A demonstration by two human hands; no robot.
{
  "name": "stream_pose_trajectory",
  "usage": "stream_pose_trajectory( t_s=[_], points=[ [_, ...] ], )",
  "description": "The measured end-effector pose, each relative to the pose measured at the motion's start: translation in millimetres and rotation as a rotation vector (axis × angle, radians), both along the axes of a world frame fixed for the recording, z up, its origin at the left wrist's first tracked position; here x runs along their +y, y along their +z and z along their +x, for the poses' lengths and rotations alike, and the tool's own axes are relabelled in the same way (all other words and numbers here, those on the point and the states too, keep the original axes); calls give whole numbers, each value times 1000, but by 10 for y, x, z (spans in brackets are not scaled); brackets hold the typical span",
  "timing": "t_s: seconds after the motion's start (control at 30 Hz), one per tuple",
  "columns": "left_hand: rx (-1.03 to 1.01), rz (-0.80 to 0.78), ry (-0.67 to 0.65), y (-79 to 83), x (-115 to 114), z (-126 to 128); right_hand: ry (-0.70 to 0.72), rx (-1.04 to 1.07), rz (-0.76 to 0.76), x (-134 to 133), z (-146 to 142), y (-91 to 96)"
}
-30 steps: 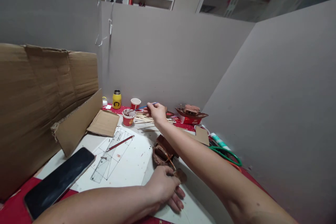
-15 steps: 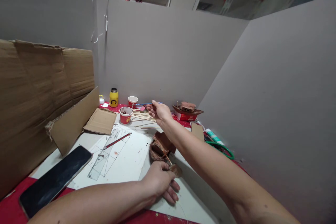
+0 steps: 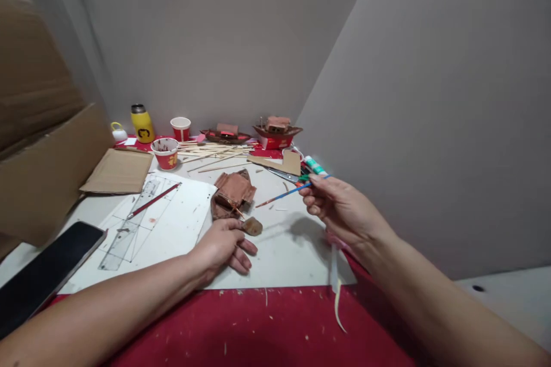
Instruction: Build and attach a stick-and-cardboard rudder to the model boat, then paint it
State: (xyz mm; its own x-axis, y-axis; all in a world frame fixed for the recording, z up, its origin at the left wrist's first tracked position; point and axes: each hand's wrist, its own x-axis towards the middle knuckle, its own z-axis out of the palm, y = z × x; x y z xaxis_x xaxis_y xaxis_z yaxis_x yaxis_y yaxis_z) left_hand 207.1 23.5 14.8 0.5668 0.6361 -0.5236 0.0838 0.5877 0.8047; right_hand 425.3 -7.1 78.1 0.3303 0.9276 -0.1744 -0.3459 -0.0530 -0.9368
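A slim blue-handled paintbrush (image 3: 284,195) is pinched between the thumb and fingers of my right hand (image 3: 340,206), its brown-stained tip pointing left towards the model boat (image 3: 232,192). That boat is reddish brown with a ribbed roof, and sits on the white board. My left hand (image 3: 226,246) grips its near end with thumb and forefinger, the other fingers stretched out on the board; the exact hold is partly hidden. Beside the thumb a thin stick leads to a flat brown oval piece (image 3: 252,226). Behind stands a red and white paint cup (image 3: 165,155) with dark smears inside.
Two brown model boats, one low (image 3: 226,133) and one on a red box (image 3: 278,132), stand at the back wall near thin wooden sticks (image 3: 215,152). Leftward lie a pencil (image 3: 155,200), clear ruler (image 3: 129,229), phone (image 3: 51,269) and cardboard (image 3: 118,171). Scissors (image 3: 282,174) lie right.
My right hand has come back from the cups at the rear to the right of the boat, bringing the paintbrush. My left hand stays by the boat. The view has tilted down and turned right.
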Motion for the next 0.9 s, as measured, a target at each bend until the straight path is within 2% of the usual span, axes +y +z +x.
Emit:
stream_pose_trajectory(
  t_s=[0.17,0.33,0.7,0.9],
  points=[
    [15,-1,28,86,-16,3,2,-98,-40,-176,209,-337],
    [39,6,34,117,-31,25,0,-132,1,-184,224,-520],
    [42,-41,21,97,1,59,-18,-285,122,-189,192,-601],
    [45,-69,29,66,10,65,55,-338,108,-194,225,-621]
  ],
)
